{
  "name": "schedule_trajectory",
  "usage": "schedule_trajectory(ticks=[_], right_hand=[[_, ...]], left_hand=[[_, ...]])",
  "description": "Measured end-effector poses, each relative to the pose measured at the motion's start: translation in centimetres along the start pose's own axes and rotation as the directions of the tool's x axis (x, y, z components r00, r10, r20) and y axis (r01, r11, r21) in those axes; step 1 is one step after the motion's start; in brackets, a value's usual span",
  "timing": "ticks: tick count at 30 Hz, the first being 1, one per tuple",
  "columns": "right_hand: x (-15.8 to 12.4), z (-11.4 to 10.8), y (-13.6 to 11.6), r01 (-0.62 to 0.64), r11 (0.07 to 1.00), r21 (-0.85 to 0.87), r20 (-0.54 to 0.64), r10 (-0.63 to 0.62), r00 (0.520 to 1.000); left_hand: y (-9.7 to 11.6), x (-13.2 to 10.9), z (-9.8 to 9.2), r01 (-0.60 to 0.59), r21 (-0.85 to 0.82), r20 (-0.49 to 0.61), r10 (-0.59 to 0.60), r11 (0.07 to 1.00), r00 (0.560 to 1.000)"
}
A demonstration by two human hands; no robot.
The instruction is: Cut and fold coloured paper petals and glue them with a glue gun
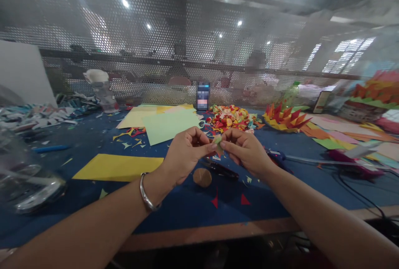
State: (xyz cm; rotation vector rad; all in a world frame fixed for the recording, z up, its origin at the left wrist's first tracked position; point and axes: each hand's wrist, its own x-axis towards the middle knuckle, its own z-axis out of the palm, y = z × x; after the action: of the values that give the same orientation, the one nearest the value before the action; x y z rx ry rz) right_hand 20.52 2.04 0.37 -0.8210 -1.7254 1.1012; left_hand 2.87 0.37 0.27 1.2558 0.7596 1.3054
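Note:
Both hands meet over the middle of the blue table, pinching a small piece of pale green and pinkish paper (217, 140). My left hand (187, 150), with a silver bangle at the wrist, grips its left side between thumb and forefinger. From the other side my right hand (245, 148) holds it with thumb and fingertips. Below the hands lies a dark-handled tool (224, 170), its upper end partly hidden, so I cannot tell its kind. Beside it is a round brown disc (202, 177). Red paper scraps (245, 199) lie nearer the table edge.
A yellow sheet (118, 167) and a pale green sheet (171, 124) lie left. Behind the hands are a heap of coloured paper pieces (232, 117) and a phone (203, 96). A glue gun (277, 157) lies right, near cables. A clear jar (25, 177) stands far left.

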Motion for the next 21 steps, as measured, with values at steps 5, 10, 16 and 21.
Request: schedule_trajectory(ticks=[5,10,16,21], right_hand=[[0.04,0.07,0.17,-0.002,1.000,0.013,-0.003,0.002,1.000],[0.09,0.21,0.31,-0.006,1.000,0.006,0.019,0.006,1.000],[0.03,0.26,0.24,-0.023,1.000,-0.021,0.009,0.024,1.000],[0.02,0.23,0.25,0.000,0.999,-0.046,-0.009,0.000,1.000]], left_hand=[[-0.01,-0.20,0.30,0.015,-0.011,-0.039,-0.016,1.000,0.999],[-0.54,-0.18,0.48,0.023,-0.035,-0.058,-0.025,0.999,0.998],[-0.42,-0.01,0.67,-0.001,-0.080,-0.104,-0.007,0.997,0.995],[-0.60,-0.33,0.96,0.085,-0.151,-0.101,-0.101,0.985,0.990]])
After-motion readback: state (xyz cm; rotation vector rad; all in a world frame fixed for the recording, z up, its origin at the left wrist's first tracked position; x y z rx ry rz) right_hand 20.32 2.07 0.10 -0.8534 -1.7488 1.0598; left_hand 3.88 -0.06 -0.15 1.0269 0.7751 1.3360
